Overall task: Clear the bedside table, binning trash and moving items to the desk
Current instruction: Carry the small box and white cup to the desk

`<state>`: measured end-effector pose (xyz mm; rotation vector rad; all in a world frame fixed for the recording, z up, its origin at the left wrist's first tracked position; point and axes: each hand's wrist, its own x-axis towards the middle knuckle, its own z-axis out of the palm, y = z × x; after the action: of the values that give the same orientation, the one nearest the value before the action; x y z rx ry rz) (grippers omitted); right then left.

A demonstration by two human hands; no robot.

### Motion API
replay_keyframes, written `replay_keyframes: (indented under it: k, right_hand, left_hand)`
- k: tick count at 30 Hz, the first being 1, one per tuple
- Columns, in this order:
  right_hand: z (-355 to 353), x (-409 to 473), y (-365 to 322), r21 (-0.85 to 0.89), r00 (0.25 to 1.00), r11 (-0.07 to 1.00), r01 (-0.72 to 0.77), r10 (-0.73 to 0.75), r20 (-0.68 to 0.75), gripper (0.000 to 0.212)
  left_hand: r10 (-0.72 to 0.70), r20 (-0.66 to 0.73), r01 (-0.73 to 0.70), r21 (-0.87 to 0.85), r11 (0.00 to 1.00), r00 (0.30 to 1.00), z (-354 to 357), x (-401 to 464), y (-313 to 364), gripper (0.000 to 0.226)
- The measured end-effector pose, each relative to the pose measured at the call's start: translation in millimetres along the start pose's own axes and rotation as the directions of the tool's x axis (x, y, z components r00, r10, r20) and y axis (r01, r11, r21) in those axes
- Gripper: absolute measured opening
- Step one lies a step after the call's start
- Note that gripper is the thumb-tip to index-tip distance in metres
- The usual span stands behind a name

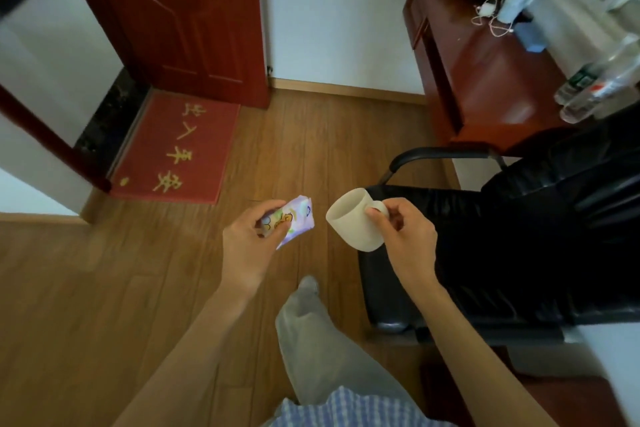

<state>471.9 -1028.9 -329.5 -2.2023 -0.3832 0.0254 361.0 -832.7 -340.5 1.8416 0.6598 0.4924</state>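
My left hand [247,241] holds a small purple tissue packet [297,220] with cartoon print, over the wooden floor. My right hand [403,234] grips a cream ceramic mug [351,220] by its handle; the mug tilts with its mouth toward the upper left. Both are held in the air in front of me. The dark red wooden desk [491,80] stands at the upper right against the white wall, with cables, a green bag and bottles on it.
A black leather office chair [512,225] sits right beside my right hand, in front of the desk. Clear plastic bottles [599,87] lie at the desk's right edge. A red door [180,14] and red doormat [176,146] are at the upper left. My leg [311,329] is below.
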Motion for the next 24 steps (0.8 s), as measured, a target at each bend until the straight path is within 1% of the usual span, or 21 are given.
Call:
replay_keyframes:
  k: [7, 11, 15, 19, 24]
  right_hand:
    - [8, 137, -3, 0.005, 0.993, 0.998, -0.060, 0.060, -0.106, 0.015]
    - [8, 206, -5, -0.007, 0.981, 0.993, -0.122, 0.119, -0.151, 0.016]
    - [11, 261, -4, 0.001, 0.968, 0.987, -0.159, 0.156, -0.194, 0.014]
    - [26, 314, 4, 0.014, 0.950, 0.976, -0.216, 0.213, -0.230, 0.012]
    - [49, 387, 12, 0.043, 0.910, 0.961, -0.275, 0.274, -0.310, 0.011]
  left_hand:
    - [0.096, 0.167, -0.103, 0.033, 0.994, 0.981, 49, 156, 29, 0.027]
    - [0.162, 0.179, -0.173, 0.050, 0.984, 0.971, 73, 234, 43, 0.029]
    - [0.166, 0.208, -0.184, 0.073, 0.980, 0.964, 91, 299, 49, 0.029]
    - [0.140, 0.251, -0.165, 0.079, 0.983, 0.958, 104, 364, 46, 0.027]
    - [0.176, 0.322, -0.210, 0.076, 0.975, 0.930, 128, 465, 49, 0.026]
